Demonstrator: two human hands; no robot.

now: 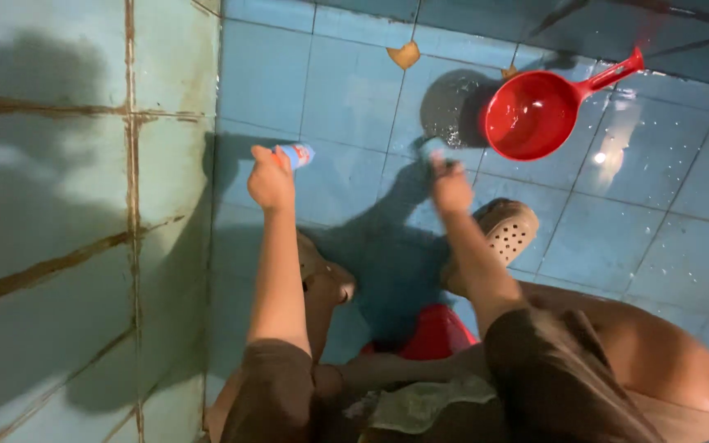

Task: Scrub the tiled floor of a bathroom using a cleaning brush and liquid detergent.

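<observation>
My left hand [270,182] is closed around a small blue and white bottle [297,154] with a reddish band, held low over the wet blue tile floor [346,98] near the wall. My right hand [450,189] is closed on a small blue-green object [431,148] that presses against the floor tiles; its shape is blurred. A red plastic dipper [535,112] with a long handle lies on the floor to the right of my right hand, apart from it.
A pale green tiled wall [59,205] with brown-stained grout fills the left. My feet wear tan perforated clogs [506,228]. A red stool [432,335] sits beneath me. A tan scrap [404,55] lies on a far tile.
</observation>
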